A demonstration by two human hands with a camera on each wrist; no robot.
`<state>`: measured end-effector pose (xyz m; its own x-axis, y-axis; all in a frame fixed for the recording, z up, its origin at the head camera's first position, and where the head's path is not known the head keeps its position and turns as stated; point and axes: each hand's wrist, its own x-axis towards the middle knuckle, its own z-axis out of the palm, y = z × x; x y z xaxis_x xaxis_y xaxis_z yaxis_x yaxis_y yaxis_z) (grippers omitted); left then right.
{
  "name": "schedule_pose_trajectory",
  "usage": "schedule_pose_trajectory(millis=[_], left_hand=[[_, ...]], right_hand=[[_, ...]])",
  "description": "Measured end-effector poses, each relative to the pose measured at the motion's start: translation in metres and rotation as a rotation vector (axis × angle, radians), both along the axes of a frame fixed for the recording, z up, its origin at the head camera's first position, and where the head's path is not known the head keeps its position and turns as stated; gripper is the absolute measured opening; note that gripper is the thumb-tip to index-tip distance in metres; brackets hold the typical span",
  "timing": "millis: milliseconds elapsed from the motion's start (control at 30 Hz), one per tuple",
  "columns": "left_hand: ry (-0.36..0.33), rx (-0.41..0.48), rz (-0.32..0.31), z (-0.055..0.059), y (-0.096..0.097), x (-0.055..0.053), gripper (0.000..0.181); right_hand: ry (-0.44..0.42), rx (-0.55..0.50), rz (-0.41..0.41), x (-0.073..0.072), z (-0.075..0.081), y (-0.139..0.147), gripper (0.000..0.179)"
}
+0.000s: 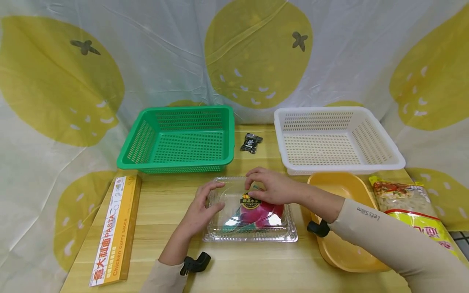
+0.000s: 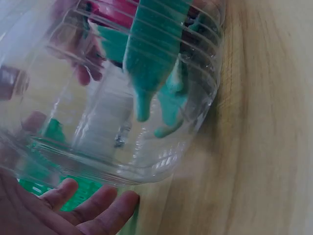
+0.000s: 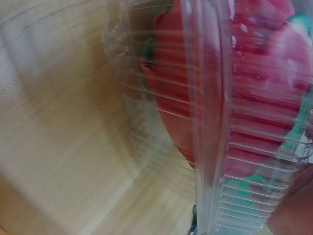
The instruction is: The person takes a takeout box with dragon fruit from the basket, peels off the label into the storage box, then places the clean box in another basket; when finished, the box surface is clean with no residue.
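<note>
A clear plastic clamshell box lies on the table in front of me, its lid down. A black-and-gold label is on its lid. Inside lies a pink-red thing with green tips, like a dragon fruit. My left hand is at the box's left side, thumb and fingers spread; the left wrist view shows its fingers loosely extended beside the plastic. Over the lid, my right hand touches near the label with bent fingers. In the right wrist view the ribbed box wall hides most of that hand.
Behind stand a green basket and a white basket, with a small black packet between them. A pasta box lies left. To the right are a yellow-orange tub, under my right forearm, and a noodle bag.
</note>
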<state>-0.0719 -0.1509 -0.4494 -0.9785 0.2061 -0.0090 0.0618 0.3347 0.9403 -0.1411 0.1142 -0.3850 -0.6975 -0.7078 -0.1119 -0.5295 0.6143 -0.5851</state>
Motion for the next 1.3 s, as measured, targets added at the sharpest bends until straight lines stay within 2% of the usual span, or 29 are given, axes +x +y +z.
schedule_pose_trajectory(millis=[100,400,767,1133,1300], left_hand=[[-0.006,0.001,0.013,-0.001,0.0,-0.001,0.047],[0.01,0.028,0.023,-0.009,-0.001,0.002,0.046],[-0.001,0.048,0.023,-0.011,0.0,0.003,0.047],[0.016,0.046,0.029,-0.012,0.0,0.004,0.046],[0.002,0.042,0.028,-0.012,0.0,0.003,0.046]], right_hand=[[-0.013,0.006,-0.015,0.0,-0.002,0.0,0.002],[-0.005,0.014,-0.019,0.0,-0.003,-0.002,0.006],[-0.008,-0.024,0.011,-0.002,-0.005,0.0,0.008],[-0.055,-0.058,0.012,-0.001,-0.005,0.002,0.008],[-0.074,-0.079,0.013,-0.002,-0.005,0.003,0.008]])
